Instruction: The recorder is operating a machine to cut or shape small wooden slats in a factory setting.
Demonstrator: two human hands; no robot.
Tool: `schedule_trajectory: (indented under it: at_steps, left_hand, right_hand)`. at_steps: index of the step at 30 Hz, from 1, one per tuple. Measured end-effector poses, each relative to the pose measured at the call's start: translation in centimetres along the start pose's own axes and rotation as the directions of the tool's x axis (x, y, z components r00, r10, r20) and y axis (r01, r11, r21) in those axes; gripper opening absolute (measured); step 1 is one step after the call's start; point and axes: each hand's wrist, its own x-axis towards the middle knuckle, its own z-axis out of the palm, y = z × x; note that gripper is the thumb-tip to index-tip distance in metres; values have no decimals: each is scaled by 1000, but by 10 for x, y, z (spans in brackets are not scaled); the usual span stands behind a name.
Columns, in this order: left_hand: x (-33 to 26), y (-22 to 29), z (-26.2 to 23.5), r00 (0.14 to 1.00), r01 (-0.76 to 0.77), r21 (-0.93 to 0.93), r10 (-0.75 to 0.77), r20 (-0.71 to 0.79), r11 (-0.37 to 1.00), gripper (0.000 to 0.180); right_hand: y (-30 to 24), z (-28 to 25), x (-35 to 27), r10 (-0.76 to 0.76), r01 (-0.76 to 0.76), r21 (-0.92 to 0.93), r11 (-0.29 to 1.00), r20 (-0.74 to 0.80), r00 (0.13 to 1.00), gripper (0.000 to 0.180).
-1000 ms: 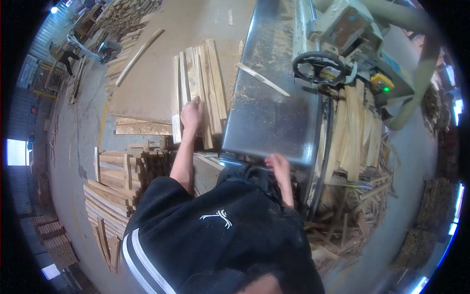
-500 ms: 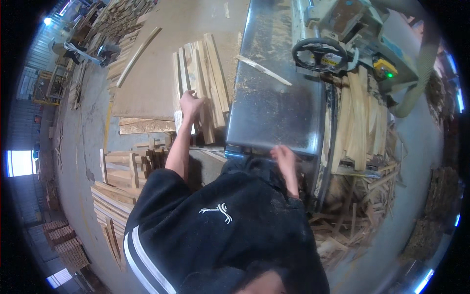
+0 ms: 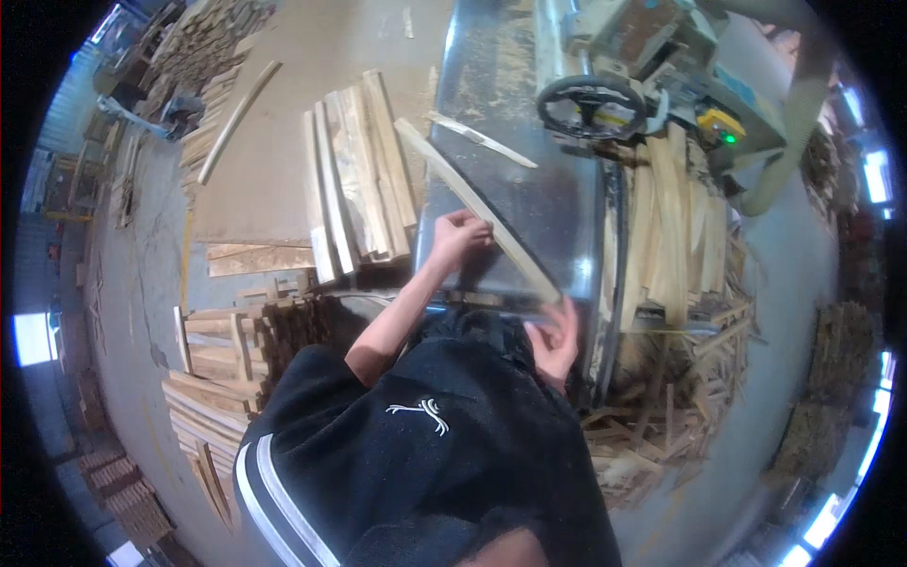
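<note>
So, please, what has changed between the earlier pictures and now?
The left hand moved right, from the wooden strips on the brown board to over the metal table, and now holds one long strip  slantwise. The right hand is now at that strip's near end; its grip is unclear. The pale offcut stayed on the table, the other strips on the board.

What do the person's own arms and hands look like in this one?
The left hand and right hand are bare, with no gloves. The left forearm is uncovered below a short, loose black sleeve. The black shirt has white stripes on its left side and a small white emblem.
</note>
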Motion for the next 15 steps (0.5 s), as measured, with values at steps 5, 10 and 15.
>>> schedule_trajectory:
  at_steps: [5,10,15]
  left_hand:
    - [1,-45,48,995,-13,359,-23,96,933,33]
    - [2,-78,89,938,-244,636,11,347,732,46]
    - [2,-98,120,833,-158,437,-118,540,885,69]
  right_hand:
    - [51,-30,-31,283,-252,306,918,-59,957,36]
    - [81,-38,-43,574,-483,410,773,-129,809,27]
    - [52,-27,-21,758,-605,461,650,-334,560,30]
